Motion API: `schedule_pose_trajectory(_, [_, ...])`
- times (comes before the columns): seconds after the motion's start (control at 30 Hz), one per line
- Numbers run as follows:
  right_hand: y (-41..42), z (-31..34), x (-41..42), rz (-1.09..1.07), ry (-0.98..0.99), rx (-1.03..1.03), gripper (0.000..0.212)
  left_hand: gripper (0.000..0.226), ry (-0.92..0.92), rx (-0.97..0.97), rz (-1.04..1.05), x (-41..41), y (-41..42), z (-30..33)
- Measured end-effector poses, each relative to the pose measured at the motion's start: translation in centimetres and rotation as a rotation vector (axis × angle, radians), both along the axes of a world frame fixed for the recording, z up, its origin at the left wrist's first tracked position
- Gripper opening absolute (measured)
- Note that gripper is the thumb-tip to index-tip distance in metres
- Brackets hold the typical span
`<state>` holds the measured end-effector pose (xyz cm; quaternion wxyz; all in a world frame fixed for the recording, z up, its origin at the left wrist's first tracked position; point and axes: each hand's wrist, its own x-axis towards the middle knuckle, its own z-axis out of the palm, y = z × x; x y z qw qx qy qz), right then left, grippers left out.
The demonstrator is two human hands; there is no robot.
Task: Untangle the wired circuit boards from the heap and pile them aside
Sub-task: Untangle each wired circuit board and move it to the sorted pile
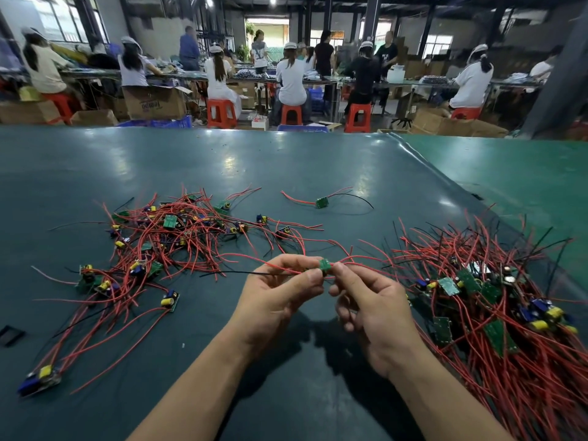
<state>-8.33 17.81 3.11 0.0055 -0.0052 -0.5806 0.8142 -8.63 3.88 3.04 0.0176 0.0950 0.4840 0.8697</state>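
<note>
A small green circuit board (325, 265) with red and black wires is pinched between both hands above the table's middle. My left hand (280, 297) grips its left side and a red wire. My right hand (372, 307) holds its right side by the fingertips. A tangled heap of wired boards (171, 237) with red wires lies to the left. At the right sits a denser pile of boards and red wires (496, 300). One lone board (322, 202) lies apart at the far middle.
The dark green table mat (286, 163) runs to a lighter green mat (521, 176) at the right. A loose board (41, 378) rests near the left front edge. Several seated people work at benches beyond the table.
</note>
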Motion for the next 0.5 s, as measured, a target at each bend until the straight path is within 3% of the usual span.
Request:
schedule_pose_trajectory(0.13, [-0.3,-0.1,0.2,0.024,-0.024,-0.006,0.013,0.014,0.148,-0.185,0.168,0.0,0.2,-0.2])
schedule_pose_trajectory(0.3, [-0.2,-0.4,-0.3,-0.104,-0.053,-0.024,0.021,0.021,0.215,-0.362,0.188,0.3,0.3,-0.6])
schedule_pose_trajectory(0.5, [0.7,0.1,-1.1,-0.190,-0.035,-0.067,0.022,0.012,0.214,-0.383,0.186,0.2,0.4,-0.8])
